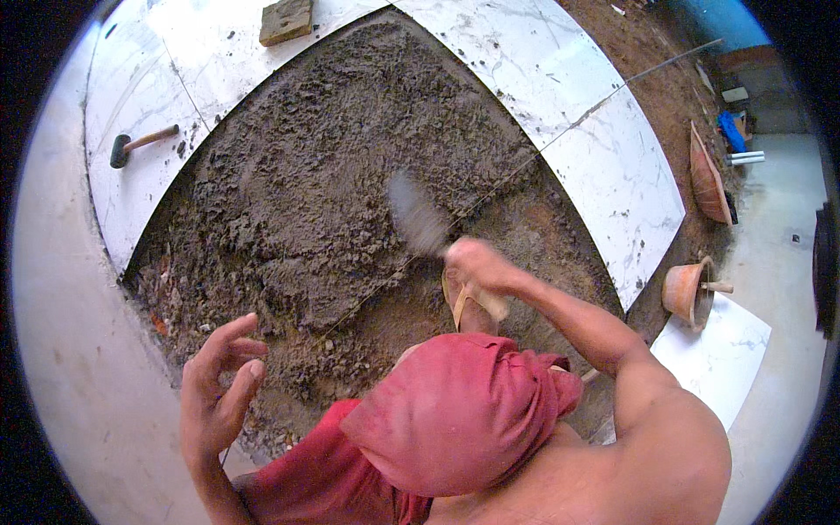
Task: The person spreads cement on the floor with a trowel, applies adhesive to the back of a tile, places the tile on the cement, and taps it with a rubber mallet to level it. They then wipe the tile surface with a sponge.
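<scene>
My right hand [477, 265] is closed around the handle of a trowel [418, 214], whose grey blade is smeared by motion. The blade is over a bed of dark, damp, crumbly mortar [315, 166]; whether it touches the surface is unclear. Off to the left, my left hand [219, 381] is raised with fingers apart and a little bent, holding nothing. A thin string [499, 188] crosses the mortar diagonally, passing close to the trowel. Just below my right hand, a sandalled foot [468, 306] stands on the lower ground.
White marbled tiles [612, 210] border the mortar. A mallet [122, 150] and a wooden block [286, 22] lie on the tiles. At right are an orange bucket [682, 291], a loose tile [722, 354] and a shallow orange pan [707, 179]. Red cloth [455, 411] fills the lower middle.
</scene>
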A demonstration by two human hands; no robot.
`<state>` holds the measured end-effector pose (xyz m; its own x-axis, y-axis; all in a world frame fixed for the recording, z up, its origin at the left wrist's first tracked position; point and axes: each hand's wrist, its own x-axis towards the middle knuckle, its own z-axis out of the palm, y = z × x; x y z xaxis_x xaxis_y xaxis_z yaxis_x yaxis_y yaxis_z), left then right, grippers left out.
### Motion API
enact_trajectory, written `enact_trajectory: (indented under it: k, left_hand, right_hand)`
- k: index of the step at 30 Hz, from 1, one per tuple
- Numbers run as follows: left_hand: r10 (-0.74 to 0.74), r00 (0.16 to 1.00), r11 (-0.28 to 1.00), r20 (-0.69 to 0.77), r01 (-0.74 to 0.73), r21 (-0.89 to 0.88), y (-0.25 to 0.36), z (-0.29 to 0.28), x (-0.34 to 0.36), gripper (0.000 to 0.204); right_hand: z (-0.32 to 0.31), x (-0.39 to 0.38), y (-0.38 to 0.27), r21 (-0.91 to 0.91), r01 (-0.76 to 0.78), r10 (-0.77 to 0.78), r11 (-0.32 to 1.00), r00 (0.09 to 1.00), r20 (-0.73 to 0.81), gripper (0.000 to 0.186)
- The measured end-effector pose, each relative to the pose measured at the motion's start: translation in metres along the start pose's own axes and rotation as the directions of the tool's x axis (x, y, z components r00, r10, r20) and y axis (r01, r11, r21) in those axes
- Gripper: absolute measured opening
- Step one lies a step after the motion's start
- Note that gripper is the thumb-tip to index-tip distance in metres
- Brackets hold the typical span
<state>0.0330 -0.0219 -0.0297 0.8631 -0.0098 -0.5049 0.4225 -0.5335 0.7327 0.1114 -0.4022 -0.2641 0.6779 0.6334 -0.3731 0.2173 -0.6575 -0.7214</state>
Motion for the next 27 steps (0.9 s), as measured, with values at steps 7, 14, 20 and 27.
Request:
enact_trajectory:
  k: [7,14,20,27]
  left_hand:
    - [0.010,1.000,1.000,-0.008,-0.010,0.001,-0.001,0.001,-0.003,0.043]
    - [0.100,0.993,0.993,-0.063,-0.104,-0.052,-0.005,-0.002,-0.007,0.040]
    - [0.137,0.983,0.989,-0.123,-0.144,-0.045,0.003,0.011,-0.003,0.036]
    - [0.113,0.805,0.942,-0.583,-0.274,-0.196,-0.006,-0.013,-0.044,0.035]
  right_hand:
    - [-0.065,0.037,0.032,0.639,-0.104,0.186,0.762,0.981,-0.061,0.030]
    - [-0.051,0.069,0.015,0.589,-0.303,0.380,0.749,0.925,-0.009,0.035]
    - [0.040,0.070,-0.096,0.464,-0.221,-0.046,0.858,0.866,0.498,0.030]
    - [-0.035,0.064,-0.168,0.769,0.123,-0.113,0.627,0.991,-0.066,0.030]
